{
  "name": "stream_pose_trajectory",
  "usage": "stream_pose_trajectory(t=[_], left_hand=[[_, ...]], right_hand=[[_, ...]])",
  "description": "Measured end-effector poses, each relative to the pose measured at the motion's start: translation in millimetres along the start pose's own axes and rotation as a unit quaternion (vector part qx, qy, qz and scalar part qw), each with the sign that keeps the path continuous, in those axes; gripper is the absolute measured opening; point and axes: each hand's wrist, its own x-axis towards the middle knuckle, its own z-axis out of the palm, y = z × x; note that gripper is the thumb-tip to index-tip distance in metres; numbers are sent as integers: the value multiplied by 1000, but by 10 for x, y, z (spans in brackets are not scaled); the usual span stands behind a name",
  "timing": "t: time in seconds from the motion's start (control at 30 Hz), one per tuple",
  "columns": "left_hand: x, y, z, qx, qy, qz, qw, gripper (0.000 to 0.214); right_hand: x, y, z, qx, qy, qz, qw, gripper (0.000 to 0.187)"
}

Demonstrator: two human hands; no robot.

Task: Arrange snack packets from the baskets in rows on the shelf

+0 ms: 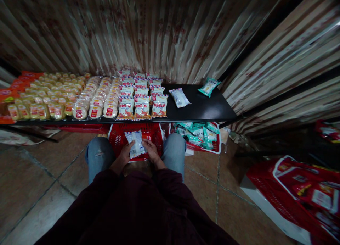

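Over a red basket (114,137) between my knees, a white snack packet (136,145) with a striped edge lies in my hands, its barcode side up. My left hand (124,154) is closed on the packet's left side. On its right edge, my right hand (151,150) has its fingers closed. Straight ahead on the black shelf (204,108) stand rows of similar snack packets (142,108), printed fronts showing. One more white packet (180,97) lies apart to their right, with its back up.
Left along the shelf are round wrapped cakes (95,106), yellow wrapped cakes (38,110) and orange bags (20,83). A green packet (209,87) lies at the shelf's right end. Green packets fill a red basket (219,145) below. Red packages (321,195) sit at far right.
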Motion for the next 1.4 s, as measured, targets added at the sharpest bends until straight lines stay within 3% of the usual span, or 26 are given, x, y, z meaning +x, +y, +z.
stream_pose_trajectory(t=[0.27, 0.5, 0.77, 0.87, 0.97, 1.1, 1.23, 1.4], left_hand=[[-30, -31, 9, -36, -18, 5, 999, 50], [19, -75, -23, -32, -30, -8, 999, 45], [-11, -92, 19, -24, -47, -8, 999, 42], [-22, -84, 59, -4, -4, 8, 1000, 45], [-9, -88, 78, 22, 34, 29, 999, 48], [32, -103, 84, 76, 49, 61, 994, 50], [52, -89, 96, 140, 83, 90, 983, 48], [31, -36, 114, 166, 96, 102, 976, 47]], right_hand=[[3, 25, -17, -6, -33, 34, 999, 34], [63, 128, -63, -43, 10, 20, 999, 38], [86, 136, -95, -110, 70, -18, 991, 25], [40, 54, -99, -217, 103, -87, 967, 26], [-17, -17, -70, -363, 92, -170, 912, 26], [-70, -44, -13, -423, 66, -199, 882, 22], [-102, -49, -2, -423, 49, -167, 889, 26], [-122, -51, -11, -353, 24, -95, 930, 40]])
